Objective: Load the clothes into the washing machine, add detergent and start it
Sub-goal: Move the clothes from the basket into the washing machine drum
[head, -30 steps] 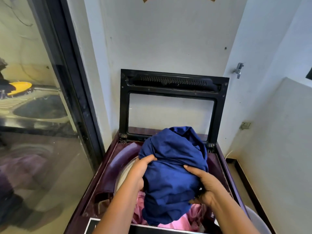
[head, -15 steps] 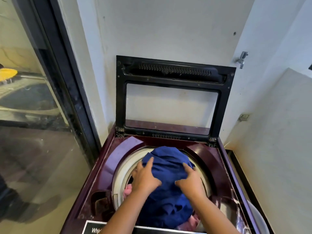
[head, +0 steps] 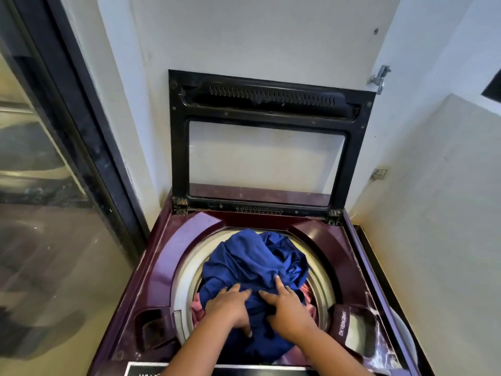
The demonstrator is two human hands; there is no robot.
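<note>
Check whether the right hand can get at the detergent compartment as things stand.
Probably yes: the right hand presses the blue cloth just beside the detergent compartment, which looks uncovered, with nothing between them.

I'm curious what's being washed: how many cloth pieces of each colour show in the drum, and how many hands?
Blue cloth: 1
Pink cloth: 2 patches, perhaps one garment
Hands: 2, left hand and right hand, both pressing the blue one
Total: 5

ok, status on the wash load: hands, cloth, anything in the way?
Both flat: left hand and right hand press blue cloth into drum. Cloth heaped at the mouth, pink clothes beneath. Machine lid up, nothing blocking.
</note>
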